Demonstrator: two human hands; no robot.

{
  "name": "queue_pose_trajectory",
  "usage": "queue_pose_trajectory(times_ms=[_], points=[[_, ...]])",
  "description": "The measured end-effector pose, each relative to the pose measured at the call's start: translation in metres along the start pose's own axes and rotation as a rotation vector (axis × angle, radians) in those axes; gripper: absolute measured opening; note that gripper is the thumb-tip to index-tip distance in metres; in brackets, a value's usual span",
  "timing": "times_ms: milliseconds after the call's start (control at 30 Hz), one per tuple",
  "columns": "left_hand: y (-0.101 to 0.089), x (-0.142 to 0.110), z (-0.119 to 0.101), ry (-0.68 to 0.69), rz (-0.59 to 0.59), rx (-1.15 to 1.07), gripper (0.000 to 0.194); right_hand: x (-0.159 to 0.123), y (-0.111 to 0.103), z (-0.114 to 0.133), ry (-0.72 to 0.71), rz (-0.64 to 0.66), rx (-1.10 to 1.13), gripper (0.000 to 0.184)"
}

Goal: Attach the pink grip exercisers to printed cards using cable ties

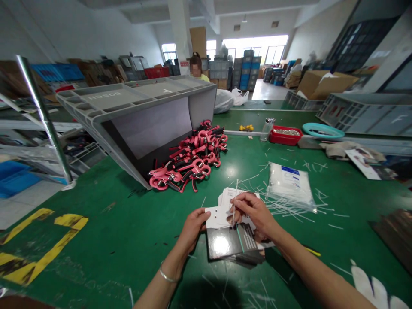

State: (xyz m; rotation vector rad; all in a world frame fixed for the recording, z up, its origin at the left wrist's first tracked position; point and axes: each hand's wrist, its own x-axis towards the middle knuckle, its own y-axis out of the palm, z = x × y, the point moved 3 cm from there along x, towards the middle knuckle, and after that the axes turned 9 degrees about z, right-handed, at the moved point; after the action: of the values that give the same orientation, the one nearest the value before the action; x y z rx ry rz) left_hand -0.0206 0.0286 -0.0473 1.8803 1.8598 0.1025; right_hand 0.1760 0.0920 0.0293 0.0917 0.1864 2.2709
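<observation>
My left hand grips the left edge of a printed card, thumb on top. The card has a white top with small holes and a dark, glossy lower part. Between the fingertips of my right hand stands a thin white cable tie, held nearly upright over the card. Under and behind this card lies a stack of similar cards. To the right, loose cable ties are spread by a clear bag of cable ties.
A grey crate lies tipped, with pink and black hand tools spilling from it. Behind are a glass jar, a red tray of small parts and a turquoise dish. A white glove lies front right. A person is beyond the crate.
</observation>
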Motion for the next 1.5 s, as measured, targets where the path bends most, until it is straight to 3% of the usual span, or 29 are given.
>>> queue_pose_trajectory(times_ms=[300, 433, 633, 933, 1100, 1267, 1500], points=[[0.0, 0.0, -0.003, -0.018, -0.023, -0.029, 0.036, -0.001, -0.002, 0.012, 0.021, -0.046, -0.068, 0.025], [0.0, 0.0, -0.009, 0.035, -0.02, -0.011, 0.033, -0.001, -0.006, 0.021, -0.046, -0.13, -0.226, 0.024], [0.002, 0.005, -0.008, 0.029, -0.012, -0.004, 0.033, 0.011, 0.002, 0.014, -0.133, -0.221, -0.321, 0.021], [0.002, 0.008, -0.003, 0.012, 0.02, -0.012, 0.037, 0.03, 0.012, -0.015, -0.118, -0.115, -0.392, 0.018], [-0.003, 0.017, 0.004, 0.133, 0.001, -0.04, 0.04, 0.034, 0.01, -0.034, -0.045, -0.076, -0.507, 0.018], [-0.005, 0.03, 0.019, 0.096, 0.076, 0.055, 0.038, 0.033, 0.009, -0.03, -0.15, -0.038, -0.725, 0.012], [-0.009, 0.032, 0.02, 0.111, 0.16, 0.162, 0.033, 0.03, 0.009, -0.02, -0.147, 0.096, -0.662, 0.012]])
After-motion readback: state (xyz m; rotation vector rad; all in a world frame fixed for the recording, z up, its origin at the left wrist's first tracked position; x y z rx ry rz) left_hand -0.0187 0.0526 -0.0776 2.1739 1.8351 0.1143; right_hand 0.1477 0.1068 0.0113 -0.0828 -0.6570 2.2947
